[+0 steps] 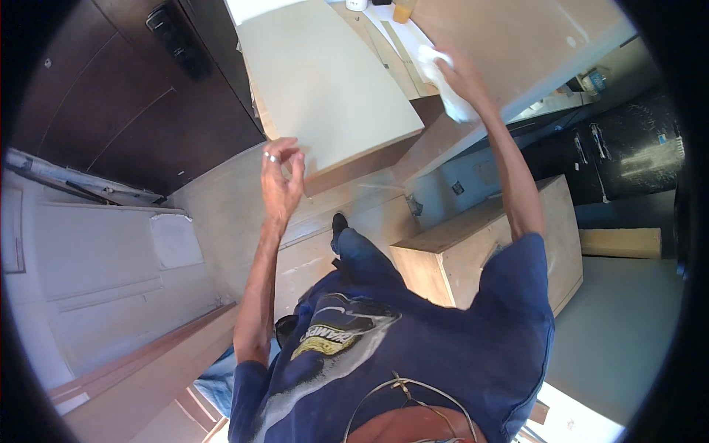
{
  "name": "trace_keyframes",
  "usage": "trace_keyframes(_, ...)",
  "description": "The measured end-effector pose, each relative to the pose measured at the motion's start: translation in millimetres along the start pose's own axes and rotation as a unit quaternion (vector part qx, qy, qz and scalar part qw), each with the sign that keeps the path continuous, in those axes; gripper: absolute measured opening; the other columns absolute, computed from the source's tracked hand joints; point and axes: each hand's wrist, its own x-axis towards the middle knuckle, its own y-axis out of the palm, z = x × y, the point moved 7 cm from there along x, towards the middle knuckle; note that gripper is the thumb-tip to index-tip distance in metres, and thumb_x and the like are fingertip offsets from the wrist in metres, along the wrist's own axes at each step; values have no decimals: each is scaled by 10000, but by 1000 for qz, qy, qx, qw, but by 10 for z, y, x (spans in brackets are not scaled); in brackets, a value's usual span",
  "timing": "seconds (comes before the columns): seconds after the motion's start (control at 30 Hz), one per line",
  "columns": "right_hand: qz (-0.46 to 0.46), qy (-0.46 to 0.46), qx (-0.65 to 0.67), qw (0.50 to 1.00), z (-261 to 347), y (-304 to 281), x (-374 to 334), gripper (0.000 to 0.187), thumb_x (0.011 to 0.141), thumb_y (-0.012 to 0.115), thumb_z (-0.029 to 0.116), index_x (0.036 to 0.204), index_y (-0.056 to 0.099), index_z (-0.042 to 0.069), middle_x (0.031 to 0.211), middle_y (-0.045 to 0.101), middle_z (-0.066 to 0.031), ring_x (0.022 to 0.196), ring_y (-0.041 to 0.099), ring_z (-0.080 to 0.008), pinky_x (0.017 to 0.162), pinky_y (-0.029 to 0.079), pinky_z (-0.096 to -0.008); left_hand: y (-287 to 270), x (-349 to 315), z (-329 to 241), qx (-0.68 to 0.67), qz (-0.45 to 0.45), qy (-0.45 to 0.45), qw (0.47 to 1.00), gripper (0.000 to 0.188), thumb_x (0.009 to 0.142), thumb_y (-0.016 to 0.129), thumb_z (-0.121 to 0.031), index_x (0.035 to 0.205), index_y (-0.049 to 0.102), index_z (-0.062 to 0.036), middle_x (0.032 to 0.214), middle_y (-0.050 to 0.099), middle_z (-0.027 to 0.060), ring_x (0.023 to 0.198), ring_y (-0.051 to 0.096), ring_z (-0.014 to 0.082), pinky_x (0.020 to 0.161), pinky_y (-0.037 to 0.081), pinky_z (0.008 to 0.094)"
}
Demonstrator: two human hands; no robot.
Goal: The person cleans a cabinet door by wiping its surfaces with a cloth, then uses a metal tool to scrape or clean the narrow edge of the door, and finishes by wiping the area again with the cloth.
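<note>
A crumpled white cloth (449, 94) hangs from my right hand (464, 80), whose fingers are closed on it. It is held up beside a large light-brown panel (528, 44) at the upper right. My left hand (283, 177), with a ring on one finger, is at the near left corner of a flat pale board (325, 85). Its fingers are loosely bent and apart from the thumb, and nothing shows in them. Whether the fingertips touch the board's edge I cannot tell.
Behind the board, a jar with amber contents (403, 10) and a white container (357, 4) stand on a work surface. A wooden box-like cabinet (473, 258) stands at my right. Dark panels (96, 81) lean at the far left, and long boards (148, 376) lie at the lower left.
</note>
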Motion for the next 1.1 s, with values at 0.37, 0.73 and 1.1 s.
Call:
trace_keyframes(0.37,134,-76,-29,988,23,1448,409,230,939,657,208,1156,674,134,1189,639,-96,1095,612,-332,923,492,-443,834,1223,657,256,60,23,965,303,905,698,-207,1173,632,-85,1363,560,115,1337,491,307,1174,303,514)
trace_keyframes(0.73,133,-24,84,987,-664,2370,2203,374,991,590,371,1235,669,98,1173,688,-178,1076,634,-374,930,484,-423,955,1322,681,301,87,5,950,298,905,708,-219,1168,636,-99,1362,580,101,1388,460,280,1232,224,507)
trace_keyframes(1.1,149,-68,146,976,-623,1891,1244,289,965,630,227,1198,667,60,1115,693,-204,1018,651,-406,871,513,-438,938,1352,619,391,11,-22,920,355,894,722,-237,1195,609,-86,1356,579,103,1368,474,301,1199,294,494)
